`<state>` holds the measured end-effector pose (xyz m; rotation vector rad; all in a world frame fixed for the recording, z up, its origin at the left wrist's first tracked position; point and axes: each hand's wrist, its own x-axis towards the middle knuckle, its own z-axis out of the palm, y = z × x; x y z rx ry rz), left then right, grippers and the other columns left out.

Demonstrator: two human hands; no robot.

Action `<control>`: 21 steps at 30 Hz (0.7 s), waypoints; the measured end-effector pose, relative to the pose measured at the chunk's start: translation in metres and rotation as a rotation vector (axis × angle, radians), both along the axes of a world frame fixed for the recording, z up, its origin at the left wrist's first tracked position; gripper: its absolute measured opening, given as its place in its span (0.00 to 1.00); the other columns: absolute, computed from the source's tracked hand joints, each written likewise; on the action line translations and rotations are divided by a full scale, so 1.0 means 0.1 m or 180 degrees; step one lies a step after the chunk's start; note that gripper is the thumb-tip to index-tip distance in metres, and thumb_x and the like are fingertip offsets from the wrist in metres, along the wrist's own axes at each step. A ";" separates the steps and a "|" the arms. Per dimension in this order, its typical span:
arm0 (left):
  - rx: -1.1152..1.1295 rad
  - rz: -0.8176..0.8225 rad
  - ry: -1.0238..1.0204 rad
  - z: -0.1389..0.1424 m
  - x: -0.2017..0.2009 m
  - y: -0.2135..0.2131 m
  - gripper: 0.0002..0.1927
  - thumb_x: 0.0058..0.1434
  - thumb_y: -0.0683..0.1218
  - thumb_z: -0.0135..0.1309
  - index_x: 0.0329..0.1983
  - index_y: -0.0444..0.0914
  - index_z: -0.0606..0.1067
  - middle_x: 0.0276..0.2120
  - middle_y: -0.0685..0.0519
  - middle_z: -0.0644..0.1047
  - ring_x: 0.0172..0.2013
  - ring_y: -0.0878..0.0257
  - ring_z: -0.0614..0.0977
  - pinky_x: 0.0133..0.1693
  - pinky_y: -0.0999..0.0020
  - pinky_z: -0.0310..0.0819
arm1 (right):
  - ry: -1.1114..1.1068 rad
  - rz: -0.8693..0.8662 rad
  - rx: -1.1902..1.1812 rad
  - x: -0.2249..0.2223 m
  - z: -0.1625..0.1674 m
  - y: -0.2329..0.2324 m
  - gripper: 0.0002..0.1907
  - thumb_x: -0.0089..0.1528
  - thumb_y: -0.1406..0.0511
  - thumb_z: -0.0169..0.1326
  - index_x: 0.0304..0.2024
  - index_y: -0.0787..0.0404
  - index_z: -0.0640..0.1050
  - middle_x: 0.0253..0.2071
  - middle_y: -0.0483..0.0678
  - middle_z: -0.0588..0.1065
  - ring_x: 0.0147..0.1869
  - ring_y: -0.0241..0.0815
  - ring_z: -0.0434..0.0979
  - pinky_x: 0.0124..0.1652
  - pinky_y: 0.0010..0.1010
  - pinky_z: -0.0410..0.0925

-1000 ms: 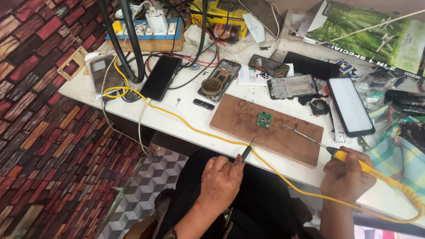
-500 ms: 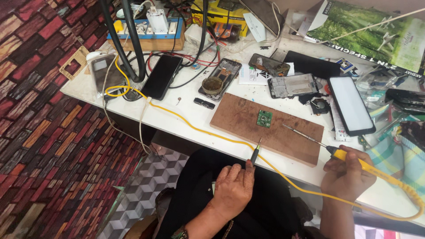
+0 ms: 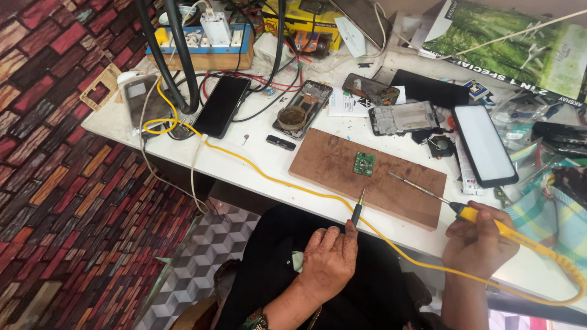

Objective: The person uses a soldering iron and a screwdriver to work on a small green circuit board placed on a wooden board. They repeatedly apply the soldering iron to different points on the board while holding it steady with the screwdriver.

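A small green circuit board (image 3: 365, 164) lies on a brown wooden board (image 3: 367, 177) on the white table (image 3: 244, 165). My right hand (image 3: 480, 241) grips a yellow-handled soldering iron (image 3: 455, 206), its metal tip resting over the wooden board to the right of the circuit board. My left hand (image 3: 329, 260) holds thin tweezers (image 3: 357, 211) pointing up at the wooden board's near edge, below the circuit board. The iron's yellow cable (image 3: 275, 180) runs across the table's front.
Several opened phones, a phone frame (image 3: 403, 117), a black phone (image 3: 221, 105) and a white-screened phone (image 3: 484, 144) lie behind the board. A blue power strip (image 3: 205, 40) sits at the back. Two black lamp arms (image 3: 174, 55) rise at left. Brick-pattern floor at left.
My left hand has slid right and a little lower with the tweezers, whose tip now points at the wooden board's near edge. The right hand and iron have barely moved.
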<state>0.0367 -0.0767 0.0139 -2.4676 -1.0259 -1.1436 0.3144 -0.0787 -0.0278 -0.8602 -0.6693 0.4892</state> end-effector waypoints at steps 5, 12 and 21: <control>-0.0030 -0.0028 -0.0050 -0.02 0.04 -0.01 0.15 0.65 0.37 0.59 0.50 0.21 0.76 0.24 0.48 0.76 0.32 0.58 0.79 0.39 0.63 0.75 | -0.0032 -0.0001 -0.0039 0.00 -0.01 -0.01 0.14 0.73 0.65 0.58 0.44 0.74 0.75 0.22 0.53 0.71 0.19 0.41 0.69 0.25 0.29 0.66; -0.0046 -0.0088 -0.0082 0.01 0.07 -0.02 0.16 0.64 0.37 0.59 0.51 0.21 0.75 0.24 0.49 0.76 0.33 0.58 0.79 0.40 0.62 0.75 | 0.0002 0.0010 -0.0047 0.01 -0.02 -0.01 0.13 0.73 0.66 0.57 0.44 0.75 0.76 0.20 0.52 0.69 0.20 0.41 0.69 0.25 0.29 0.66; 0.0109 0.0149 -0.0198 0.01 -0.04 0.05 0.13 0.67 0.38 0.61 0.49 0.24 0.75 0.25 0.49 0.77 0.35 0.58 0.80 0.40 0.62 0.74 | 0.0093 -0.0012 -0.0020 0.02 -0.05 -0.01 0.12 0.72 0.67 0.58 0.44 0.74 0.75 0.31 0.56 0.75 0.20 0.42 0.70 0.24 0.31 0.67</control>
